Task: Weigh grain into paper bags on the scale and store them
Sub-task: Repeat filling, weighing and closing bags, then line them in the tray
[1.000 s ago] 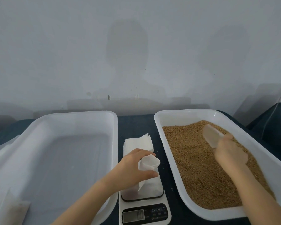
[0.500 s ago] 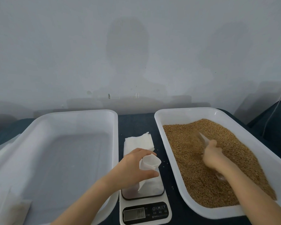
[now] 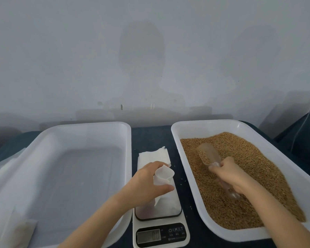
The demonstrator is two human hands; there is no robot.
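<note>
Head view shows the left hand [image 3: 147, 183] on a white paper bag [image 3: 164, 176] that stands on the platform of the scale [image 3: 175, 231]. Its grip is curled round the upper part of the paper, thumb on the near side. That hold looks meant to make the mouth stand round and open and to stop the limp bag folding over. Just right of the scale sits a white tray [image 3: 185, 169] of grain [image 3: 258, 167]. There the right hand [image 3: 233, 176] has its grip closed on the handle of a clear scoop [image 3: 207, 154], whose bowl lies low in the grain, pointing away from the person and partly loaded. This reads as the scooping step, and the load has yet to cross leftward to the bag. Behind the scale a flat stack of spare bags [image 3: 150, 156] lies on the dark table [image 3: 150, 135], handy for the left hand. Left of the scale is a second white tray [image 3: 79, 124], probably the store. A pale packet [image 3: 16, 231] lies at its near corner, contents not discernible. A few loose grains [image 3: 182, 179] lie between the scale and the grain tray, so the small bag mouth likely calls for a careful pour.
</note>
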